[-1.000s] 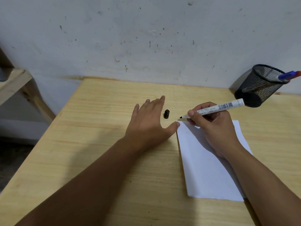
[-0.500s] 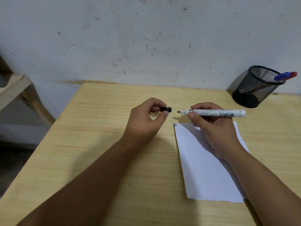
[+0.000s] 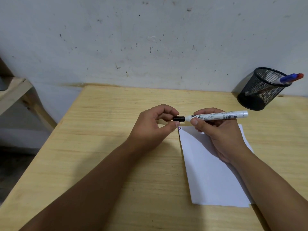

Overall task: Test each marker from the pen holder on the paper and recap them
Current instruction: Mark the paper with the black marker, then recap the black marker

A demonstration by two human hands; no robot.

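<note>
We observe both hands raised just above the wooden counter [image 3: 93, 147], at its middle. The left hand [image 3: 150, 129] is closed on a small black cap [image 3: 178, 118], pinched between the thumb and the curled fingers. The right hand [image 3: 215, 130] is closed around the barrel of a white marker [image 3: 216, 116], with the thumb pressing the barrel near its front end. The marker lies roughly level, its rear end pointing right toward the pen holder [image 3: 261, 90].

The cap sits on the front end of the marker; the tip is hidden inside it. We cannot tell whether the cap is pushed fully home.

A white sheet of paper [image 3: 211, 177] lies flat on the counter below the right hand and under the right forearm. Its near-left corner beside the left thumb carries a few short ink strokes [image 3: 179, 128], red and dark in colour.

The pen holder is a black mesh cup standing at the far right of the counter, close to the wall [image 3: 150, 39]. Two capped markers lean out over its right rim: one with a blue cap [image 3: 287, 78] and one with a red cap [image 3: 300, 75], side by side.

A wooden frame [image 3: 18, 94] stands off the counter to the left.
</note>
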